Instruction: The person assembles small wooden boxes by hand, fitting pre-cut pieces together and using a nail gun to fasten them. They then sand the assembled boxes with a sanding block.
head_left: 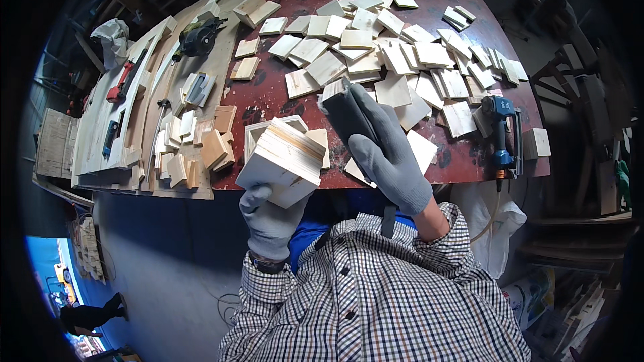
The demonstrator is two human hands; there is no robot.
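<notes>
My left hand (272, 224), in a grey glove, holds a stack of square wooden pieces (285, 161) from below, tilted, with its layered edges facing up. My right hand (392, 161), also gloved in grey, is closed around a dark-faced sanding block (347, 115), whose pale wooden end shows at the top. The sanding block is to the right of the stack and apart from it. Under and behind both hands lies the red table (278, 97). The palm and part of the fingers of my left hand are hidden by the stack.
Many loose wooden squares (365, 20) cover the table's far middle and right. A blue nail gun (500, 135) with a hose stands at the right edge. On the boards at left lie a circular saw (201, 35), a red tool (121, 82), a hammer (163, 104) and small offcuts (178, 169).
</notes>
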